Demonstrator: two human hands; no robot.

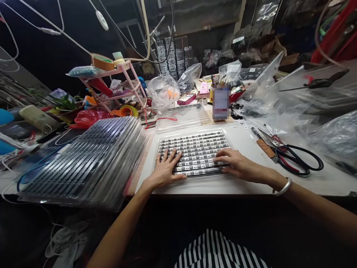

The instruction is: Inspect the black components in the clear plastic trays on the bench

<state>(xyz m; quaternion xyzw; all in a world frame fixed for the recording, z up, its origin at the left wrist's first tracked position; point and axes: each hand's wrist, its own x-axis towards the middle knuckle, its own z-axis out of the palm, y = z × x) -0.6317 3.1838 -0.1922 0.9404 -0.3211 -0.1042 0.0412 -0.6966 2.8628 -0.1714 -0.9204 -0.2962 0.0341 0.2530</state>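
Observation:
A clear plastic tray [230,139] lies on the white work surface in front of me. Rows of black strips with white markings [195,157] fill its grooves. My left hand [166,167] rests flat over the left end of the rows, fingers spread and thumb along the lowest strips. At the right end, my right hand [234,162] touches the strips with bent fingers, its thumb apart below them. No strip is visibly lifted in either hand. The fingers partly cover the row ends.
Stacked clear trays of black strips [83,160] stand at left. Black-handled scissors [290,152] lie at right. Behind the tray are another clear tray [181,117], a phone with a blurred screen [221,102], a pink rack [131,83] and plastic bags [164,89].

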